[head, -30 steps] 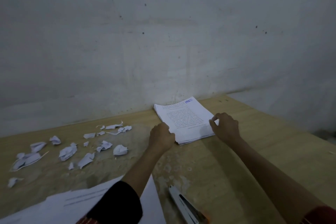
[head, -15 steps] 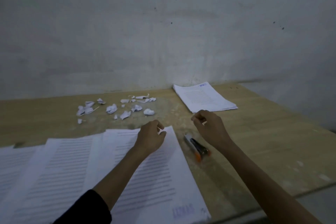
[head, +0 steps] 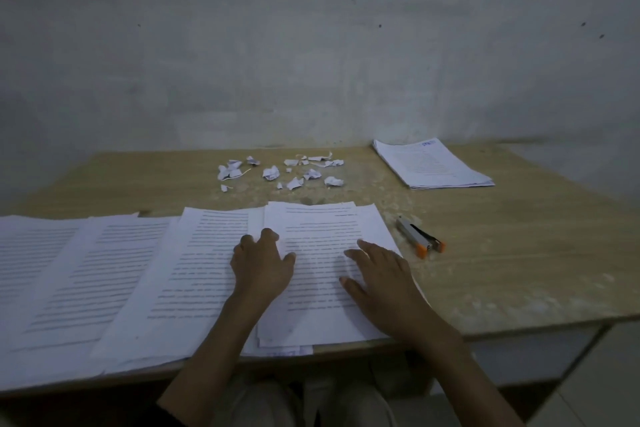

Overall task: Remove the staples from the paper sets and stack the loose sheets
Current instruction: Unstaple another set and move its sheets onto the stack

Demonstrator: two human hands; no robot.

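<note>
**Both hands on the rightmost paper set**

Along the near edge of the wooden table (head: pixel 519 253), a row of printed paper sets (head: pixel 104 270) lies fanned and overlapping, running from the far left of the view toward the middle. The rightmost set (head: pixel 322 229) lies on top of the others, its near end reaching the table's near edge.

The left hand (head: pixel 261 263) sits on this set's left edge. Its fingers are bent, knuckles up, and its thumb is stretched out across the printed lines. Whether the fingers grasp the sheets' edge or only press down on it cannot be told.

The right hand (head: pixel 384 284) lies on the right half of the same set. It is released and flat, with the fingers straight and spread on the page, pointing to the far left. The middle of the page shows bare between the two hands.

Farther back, in the middle of the table, crumpled paper scraps (head: pixel 280 172) lie scattered, well apart from both hands.

Just right of the set, near the right hand but not touching it, a small grey stapler (head: pixel 420 237) with orange tips lies on the bare wood.

At the far right corner, against the grey wall (head: pixel 311 45), rests the stack of loose sheets (head: pixel 433 163), well apart from both hands.
</note>
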